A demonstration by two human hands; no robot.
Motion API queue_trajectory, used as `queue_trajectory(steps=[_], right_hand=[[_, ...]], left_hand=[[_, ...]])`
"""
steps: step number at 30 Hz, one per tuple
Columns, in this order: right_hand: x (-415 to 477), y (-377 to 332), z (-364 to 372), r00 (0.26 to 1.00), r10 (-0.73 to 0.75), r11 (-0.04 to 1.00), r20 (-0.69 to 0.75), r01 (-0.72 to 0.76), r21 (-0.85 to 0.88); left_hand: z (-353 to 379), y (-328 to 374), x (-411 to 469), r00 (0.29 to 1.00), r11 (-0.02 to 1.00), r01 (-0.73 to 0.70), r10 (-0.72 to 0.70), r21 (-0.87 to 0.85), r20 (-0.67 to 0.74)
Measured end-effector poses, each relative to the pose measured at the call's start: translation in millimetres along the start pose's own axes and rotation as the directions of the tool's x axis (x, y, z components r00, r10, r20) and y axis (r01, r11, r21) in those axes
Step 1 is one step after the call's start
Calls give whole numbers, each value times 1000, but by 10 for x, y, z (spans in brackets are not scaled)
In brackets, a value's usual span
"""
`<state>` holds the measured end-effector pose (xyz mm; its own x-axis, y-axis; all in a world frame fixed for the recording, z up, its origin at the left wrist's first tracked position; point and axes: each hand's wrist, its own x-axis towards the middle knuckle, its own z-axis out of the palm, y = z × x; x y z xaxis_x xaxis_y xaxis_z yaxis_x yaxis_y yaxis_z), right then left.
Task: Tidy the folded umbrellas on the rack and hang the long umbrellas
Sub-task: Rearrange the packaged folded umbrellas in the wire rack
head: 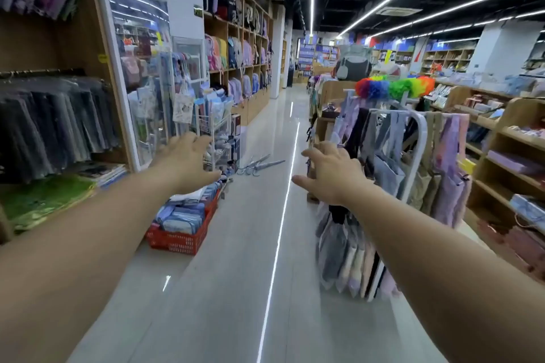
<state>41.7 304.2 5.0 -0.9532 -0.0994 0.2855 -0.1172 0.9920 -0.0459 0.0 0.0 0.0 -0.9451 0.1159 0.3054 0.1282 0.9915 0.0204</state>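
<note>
Several long pale umbrellas (259,164) lie on the grey floor ahead, beside a white wire rack (216,138) on the aisle's left side. Small folded items sit on the rack's shelves, too blurred to make out. My left hand (187,163) is stretched forward in front of the rack, fingers relaxed and empty. My right hand (331,172) reaches forward over the aisle with fingers spread, holding nothing. Both hands are well short of the umbrellas on the floor.
A red basket (180,237) full of blue pouches stands on the floor at the left. A white rail (418,132) hung with tote bags crowds the right side. Wooden shelves line both walls. The grey floor (253,274) of the aisle runs straight ahead between them.
</note>
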Motion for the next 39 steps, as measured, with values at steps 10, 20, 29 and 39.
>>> queue_trajectory(steps=[10,20,29,39], right_hand=[[1732,-214,799,991,92,996,98,-91,-13],[3539,352,1844,979,102,993,174,-109,34],[5565,1249,2559,970,42,997,239,-55,48],[7768,1612,3653,950,5,995,313,-35,92]], left_hand=[[502,-575,1634,995,998,-48,43,46,94],[1558,-593,3327,978,999,-28,19,42,206],[2475,-257,5327,967,999,-25,17,31,253],[3722,-457,7569,943,1000,-11,19,-27,331]])
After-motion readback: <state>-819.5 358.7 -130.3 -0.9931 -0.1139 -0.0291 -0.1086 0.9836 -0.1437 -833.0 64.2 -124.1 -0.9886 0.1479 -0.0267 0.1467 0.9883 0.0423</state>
